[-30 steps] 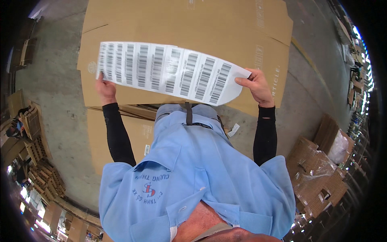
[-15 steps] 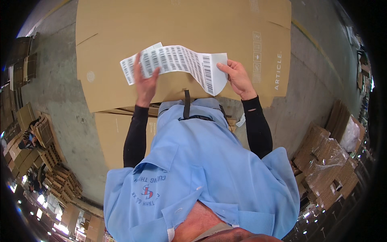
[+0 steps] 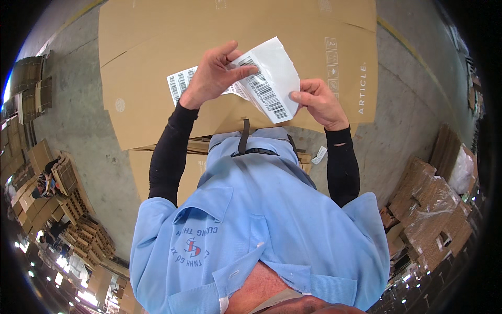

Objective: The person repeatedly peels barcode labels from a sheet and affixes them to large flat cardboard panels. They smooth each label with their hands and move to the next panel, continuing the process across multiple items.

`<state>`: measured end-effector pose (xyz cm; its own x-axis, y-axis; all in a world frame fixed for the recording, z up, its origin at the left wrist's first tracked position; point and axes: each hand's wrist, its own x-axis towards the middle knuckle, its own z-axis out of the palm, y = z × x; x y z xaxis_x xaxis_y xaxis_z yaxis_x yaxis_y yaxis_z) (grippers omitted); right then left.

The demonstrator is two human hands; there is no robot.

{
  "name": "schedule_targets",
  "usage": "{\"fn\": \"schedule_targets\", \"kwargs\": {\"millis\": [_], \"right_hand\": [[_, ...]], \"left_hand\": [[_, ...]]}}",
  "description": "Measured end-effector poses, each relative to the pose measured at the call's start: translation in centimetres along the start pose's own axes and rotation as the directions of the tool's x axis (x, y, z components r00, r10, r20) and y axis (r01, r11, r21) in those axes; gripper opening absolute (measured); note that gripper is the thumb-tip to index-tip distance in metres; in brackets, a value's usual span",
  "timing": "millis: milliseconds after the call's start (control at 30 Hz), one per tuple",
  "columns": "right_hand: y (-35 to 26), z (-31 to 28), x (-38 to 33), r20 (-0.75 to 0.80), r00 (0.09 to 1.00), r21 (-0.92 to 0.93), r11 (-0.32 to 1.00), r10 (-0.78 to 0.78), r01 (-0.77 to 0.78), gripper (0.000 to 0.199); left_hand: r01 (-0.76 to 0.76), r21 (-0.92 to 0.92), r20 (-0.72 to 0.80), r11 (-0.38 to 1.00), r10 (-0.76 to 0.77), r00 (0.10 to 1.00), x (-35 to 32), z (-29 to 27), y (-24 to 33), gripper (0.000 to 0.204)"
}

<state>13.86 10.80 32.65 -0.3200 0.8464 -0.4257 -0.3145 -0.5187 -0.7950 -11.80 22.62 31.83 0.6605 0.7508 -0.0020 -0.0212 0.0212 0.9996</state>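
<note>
A long white sheet of barcode labels [image 3: 267, 94] is held over a large brown cardboard carton [image 3: 157, 31]. My right hand [image 3: 320, 104] pinches its right end between thumb and fingers. Across the middle of the sheet lies my left hand [image 3: 215, 73], its thumb on the printed face near the large barcode and its fingers curled, partly hidden behind the paper. The right part of the sheet is tilted up, while the left end slopes off beyond my left wrist. My left hand covers some of the smaller barcodes.
More cardboard [image 3: 141, 175] lies below the carton's near edge. A small white paper scrap [image 3: 319, 155] is beside my right leg. Wrapped cardboard stacks [image 3: 439, 209] stand at right, wooden pallets [image 3: 86, 235] at left. Another person [image 3: 44, 186] is among boxes at far left.
My left hand has moved right along the sheet, from its left part to beside the large barcode. The sheet's right end has turned and lifted; my right hand has shifted slightly right and nearer.
</note>
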Motion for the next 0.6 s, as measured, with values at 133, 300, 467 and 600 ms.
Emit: {"fn": "schedule_targets", "kwargs": {"millis": [133,300,467,600], "right_hand": [[0.6,0.8,-0.7,0.093,0.994,-0.038,0.998,0.059,-0.055,0.022],[1.1,2.7,-0.2,0.137,0.982,-0.014,0.992,0.127,-0.126,0.023],[2.2,4.9,1.3,0.081,0.994,0.186,0.979,0.066,-0.081,0.024],[3.0,6.6,1.9,-0.078,0.997,0.301,0.953,0.002,0.021,0.029]], "left_hand": [[0.088,0.137,0.08,0.987,-0.1,0.992,0.8,-1.5,1.4,0.026],[0.206,0.085,0.074,0.975,-0.212,0.974,1.5,-2.4,2.5,0.027],[-0.195,0.676,-0.193,0.711,0.426,0.884,1.2,-0.9,2.2,0.036],[-0.078,0.544,-0.245,0.836,0.248,0.937,-4.1,1.4,3.1,0.034]]}}
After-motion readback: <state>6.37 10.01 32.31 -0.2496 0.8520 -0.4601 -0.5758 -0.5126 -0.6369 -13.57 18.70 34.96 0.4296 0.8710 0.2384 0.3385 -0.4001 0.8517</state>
